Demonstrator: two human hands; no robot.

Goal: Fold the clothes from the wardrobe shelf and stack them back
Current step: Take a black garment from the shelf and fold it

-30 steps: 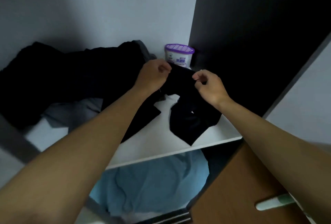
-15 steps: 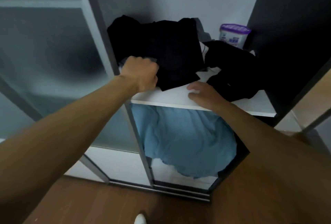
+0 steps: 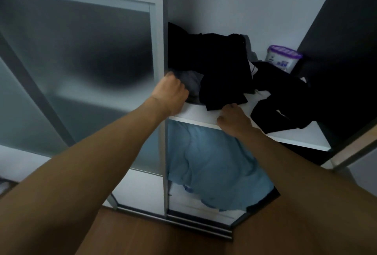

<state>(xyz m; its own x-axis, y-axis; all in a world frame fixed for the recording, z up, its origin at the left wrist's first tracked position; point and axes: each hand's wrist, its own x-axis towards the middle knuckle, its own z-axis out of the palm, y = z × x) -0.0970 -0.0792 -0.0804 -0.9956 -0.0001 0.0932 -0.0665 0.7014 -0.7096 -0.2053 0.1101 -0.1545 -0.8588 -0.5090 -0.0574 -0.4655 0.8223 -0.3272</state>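
your left hand (image 3: 171,91) was curled tight round the grey garment (image 3: 190,83). your right hand (image 3: 234,119) lay flat on the shelf (image 3: 285,136) front, fingertips touching the black garment (image 3: 222,71) heaped just beyond both hands. another black piece (image 3: 285,99) lay to its right.
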